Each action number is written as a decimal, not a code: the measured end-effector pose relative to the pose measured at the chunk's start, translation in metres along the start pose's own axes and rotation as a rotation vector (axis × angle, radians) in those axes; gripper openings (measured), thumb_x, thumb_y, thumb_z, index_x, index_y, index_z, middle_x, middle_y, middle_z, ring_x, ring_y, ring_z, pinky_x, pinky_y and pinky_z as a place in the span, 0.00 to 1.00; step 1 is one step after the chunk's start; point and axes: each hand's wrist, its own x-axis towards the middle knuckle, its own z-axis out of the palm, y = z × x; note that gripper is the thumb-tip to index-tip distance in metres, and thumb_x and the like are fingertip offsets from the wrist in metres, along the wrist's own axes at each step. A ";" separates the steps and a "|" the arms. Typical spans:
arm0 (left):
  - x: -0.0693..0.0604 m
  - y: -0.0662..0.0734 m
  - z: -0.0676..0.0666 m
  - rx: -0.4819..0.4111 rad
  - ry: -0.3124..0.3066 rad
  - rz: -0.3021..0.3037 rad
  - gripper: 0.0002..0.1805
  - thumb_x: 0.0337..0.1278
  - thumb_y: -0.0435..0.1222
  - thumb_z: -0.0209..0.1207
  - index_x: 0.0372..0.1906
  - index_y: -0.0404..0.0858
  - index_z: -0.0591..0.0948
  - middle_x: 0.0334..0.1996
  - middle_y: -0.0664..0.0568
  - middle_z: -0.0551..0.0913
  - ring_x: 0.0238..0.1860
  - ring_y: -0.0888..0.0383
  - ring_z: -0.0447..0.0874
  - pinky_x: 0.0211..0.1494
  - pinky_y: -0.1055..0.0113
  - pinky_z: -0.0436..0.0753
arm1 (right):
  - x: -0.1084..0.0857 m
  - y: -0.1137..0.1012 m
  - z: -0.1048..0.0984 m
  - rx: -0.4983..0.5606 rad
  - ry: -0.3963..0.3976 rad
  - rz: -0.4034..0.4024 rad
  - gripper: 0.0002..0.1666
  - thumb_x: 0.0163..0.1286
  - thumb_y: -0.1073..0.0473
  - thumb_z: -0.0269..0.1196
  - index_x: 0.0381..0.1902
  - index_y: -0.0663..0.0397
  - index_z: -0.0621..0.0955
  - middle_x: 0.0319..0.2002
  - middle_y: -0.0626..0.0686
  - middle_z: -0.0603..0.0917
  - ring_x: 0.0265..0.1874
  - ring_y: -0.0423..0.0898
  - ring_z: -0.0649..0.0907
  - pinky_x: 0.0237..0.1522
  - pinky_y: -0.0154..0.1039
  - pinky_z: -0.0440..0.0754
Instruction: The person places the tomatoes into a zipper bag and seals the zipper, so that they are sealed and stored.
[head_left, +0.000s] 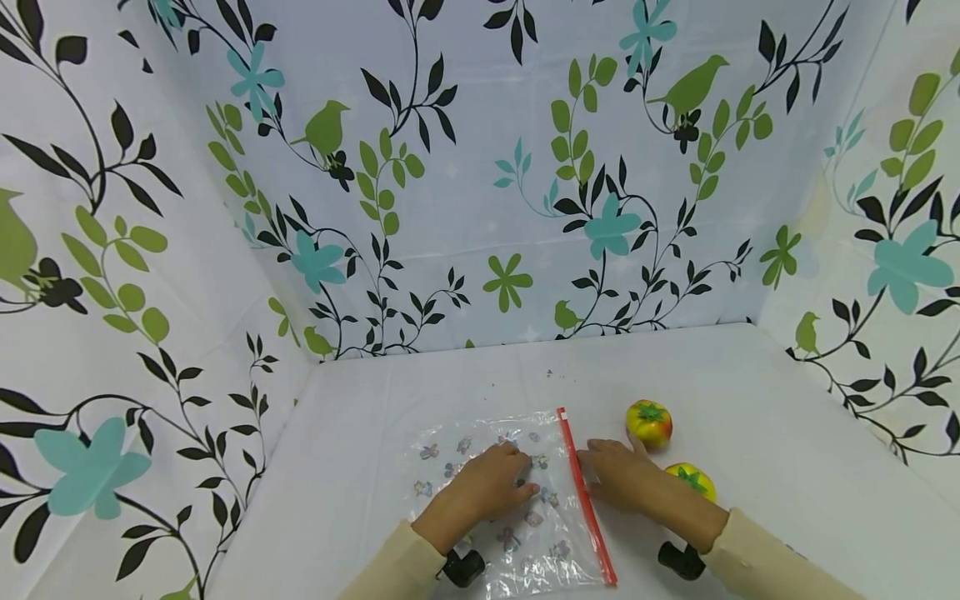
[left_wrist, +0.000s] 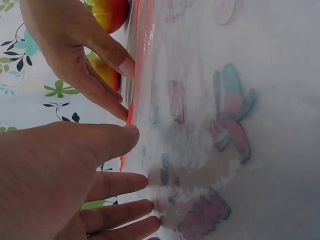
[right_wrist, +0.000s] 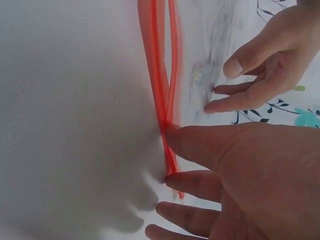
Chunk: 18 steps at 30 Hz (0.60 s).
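Observation:
A clear zip bag (head_left: 540, 550) printed with small figures lies flat, its red zip strip (head_left: 587, 500) running along the right side. My left hand (head_left: 487, 483) rests on the film, thumb and fingers spread and fairly straight in the left wrist view. At the strip, my right hand (head_left: 622, 479) touches the red edge with thumb and forefinger, a gap between them in the right wrist view. There, two red bands (right_wrist: 159, 75) stand apart above the thumb and meet near its tip.
Two red-yellow toy fruits with green tops are to the right: one (head_left: 649, 423) beyond my right hand, another (head_left: 692, 481) partly behind my right forearm. Leaf-and-bird patterned cloth (head_left: 465, 208) walls the white table (head_left: 360, 433) at the back and both sides.

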 end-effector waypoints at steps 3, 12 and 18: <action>0.000 0.002 0.000 0.009 0.002 -0.004 0.26 0.72 0.54 0.63 0.65 0.43 0.83 0.63 0.49 0.82 0.65 0.51 0.80 0.67 0.56 0.82 | -0.001 0.000 0.000 -0.002 -0.005 -0.014 0.32 0.68 0.56 0.74 0.67 0.57 0.81 0.71 0.63 0.77 0.74 0.65 0.71 0.74 0.79 0.48; 0.003 0.005 -0.003 0.019 -0.004 -0.010 0.25 0.71 0.53 0.64 0.63 0.44 0.84 0.59 0.51 0.83 0.60 0.54 0.82 0.64 0.58 0.83 | -0.002 0.002 -0.001 0.007 -0.009 -0.039 0.32 0.70 0.56 0.72 0.69 0.56 0.80 0.73 0.65 0.75 0.73 0.66 0.72 0.71 0.81 0.55; 0.004 0.005 -0.002 0.017 0.002 -0.014 0.25 0.71 0.53 0.65 0.63 0.43 0.85 0.58 0.50 0.83 0.58 0.55 0.82 0.63 0.59 0.83 | -0.002 0.004 0.001 0.009 0.000 -0.041 0.32 0.69 0.57 0.73 0.69 0.54 0.80 0.73 0.64 0.75 0.74 0.66 0.72 0.71 0.80 0.56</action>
